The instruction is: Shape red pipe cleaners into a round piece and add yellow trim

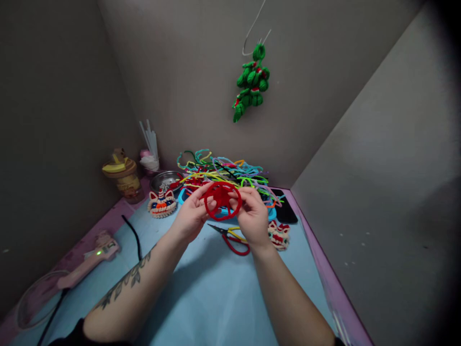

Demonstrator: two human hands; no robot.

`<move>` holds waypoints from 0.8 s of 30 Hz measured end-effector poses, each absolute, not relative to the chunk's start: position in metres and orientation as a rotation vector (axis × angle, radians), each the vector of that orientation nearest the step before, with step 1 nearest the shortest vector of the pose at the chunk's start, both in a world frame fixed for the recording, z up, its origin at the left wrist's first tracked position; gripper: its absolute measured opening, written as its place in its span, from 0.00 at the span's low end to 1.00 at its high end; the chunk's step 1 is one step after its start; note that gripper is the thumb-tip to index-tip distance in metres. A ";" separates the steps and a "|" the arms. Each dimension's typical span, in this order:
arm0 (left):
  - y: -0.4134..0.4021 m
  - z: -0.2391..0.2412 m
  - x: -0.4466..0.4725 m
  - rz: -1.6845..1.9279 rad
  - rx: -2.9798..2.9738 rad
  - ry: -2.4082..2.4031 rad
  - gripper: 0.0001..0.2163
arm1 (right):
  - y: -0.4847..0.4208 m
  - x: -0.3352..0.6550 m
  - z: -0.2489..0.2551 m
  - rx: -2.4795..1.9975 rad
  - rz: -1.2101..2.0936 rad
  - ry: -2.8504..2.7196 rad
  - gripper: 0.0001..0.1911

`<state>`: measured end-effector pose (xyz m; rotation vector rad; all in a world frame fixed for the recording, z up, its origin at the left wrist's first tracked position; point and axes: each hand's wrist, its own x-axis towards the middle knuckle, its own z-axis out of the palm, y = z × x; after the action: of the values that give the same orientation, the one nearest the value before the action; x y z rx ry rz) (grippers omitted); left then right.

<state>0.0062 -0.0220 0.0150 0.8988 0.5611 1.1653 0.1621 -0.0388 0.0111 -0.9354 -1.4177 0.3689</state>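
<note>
A red pipe-cleaner ring with crossing spokes is held up between both hands above the light blue table. My left hand pinches its left side with thumb and fingers. On the ring's right side my right hand is closed in a matching pinch. Just below the hands lie small scissors with red and yellow handles.
A heap of coloured pipe cleaners fills a blue tray behind the hands. Two small lion-head figures, a metal bowl, a yellow-lidded jar, a black phone and a pink glue gun stand around. A green figure hangs on the wall.
</note>
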 end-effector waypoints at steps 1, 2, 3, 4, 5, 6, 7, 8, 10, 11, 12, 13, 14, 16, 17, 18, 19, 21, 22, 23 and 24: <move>-0.022 0.015 0.007 1.166 0.895 0.559 0.28 | -0.039 0.162 0.011 -0.937 0.385 -1.418 0.07; -0.022 0.016 0.007 1.166 0.888 0.558 0.27 | -0.039 0.162 0.011 -0.936 0.401 -1.416 0.07; -0.023 0.016 0.007 1.166 0.876 0.560 0.27 | -0.039 0.162 0.011 -0.933 0.415 -1.413 0.07; -0.023 0.016 0.008 1.167 0.861 0.564 0.27 | -0.039 0.161 0.011 -0.927 0.425 -1.408 0.07; -0.023 0.016 0.008 1.168 0.846 0.569 0.26 | -0.039 0.161 0.011 -0.917 0.433 -1.406 0.07; -0.023 0.016 0.008 1.170 0.834 0.576 0.26 | -0.038 0.161 0.011 -0.906 0.438 -1.405 0.07; -0.023 0.016 0.008 1.175 0.826 0.583 0.27 | -0.038 0.161 0.011 -0.894 0.444 -1.405 0.06; -0.023 0.016 0.008 1.177 0.824 0.590 0.26 | -0.037 0.161 0.010 -0.885 0.450 -1.403 0.06; -0.023 0.017 0.008 1.177 0.832 0.600 0.26 | -0.036 0.161 0.009 -0.877 0.473 -1.388 0.05; -0.023 0.017 0.008 1.176 0.836 0.602 0.25 | -0.035 0.161 0.008 -0.879 0.491 -1.374 0.04; -0.024 0.018 0.009 1.176 0.838 0.603 0.25 | -0.035 0.161 0.007 -0.882 0.515 -1.358 0.03; -0.024 0.019 0.009 1.175 0.838 0.602 0.25 | -0.035 0.161 0.006 -0.885 0.540 -1.340 0.03; -0.025 0.020 0.009 1.176 0.837 0.602 0.25 | -0.035 0.160 0.006 -0.885 0.567 -1.320 0.03; -0.025 0.020 0.009 1.177 0.835 0.612 0.24 | -0.035 0.159 0.006 -0.889 0.638 -1.263 0.04; -0.025 0.020 0.008 1.176 0.840 0.621 0.24 | -0.035 0.158 0.007 -0.890 0.686 -1.226 0.05; -0.024 0.019 0.008 1.177 0.851 0.631 0.23 | -0.034 0.158 0.007 -0.890 0.748 -1.181 0.06; -0.023 0.018 0.008 1.187 0.861 0.642 0.23 | -0.034 0.157 0.008 -0.886 0.827 -1.131 0.06; -0.020 0.014 0.006 1.233 0.881 0.658 0.22 | -0.032 0.157 0.009 -0.869 1.041 -1.021 0.08; -0.019 0.012 0.006 1.272 0.889 0.661 0.22 | -0.030 0.158 0.009 -0.853 1.163 -0.963 0.09; -0.018 0.011 0.005 1.304 0.909 0.657 0.22 | -0.029 0.158 0.009 -0.835 1.282 -0.898 0.09; -0.016 0.010 0.004 1.330 0.941 0.644 0.23 | -0.028 0.159 0.009 -0.817 1.393 -0.833 0.10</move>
<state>0.0045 -0.0164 0.0097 0.9415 0.6445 1.3301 0.1591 -0.0275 0.0087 -0.8168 -0.8326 1.3934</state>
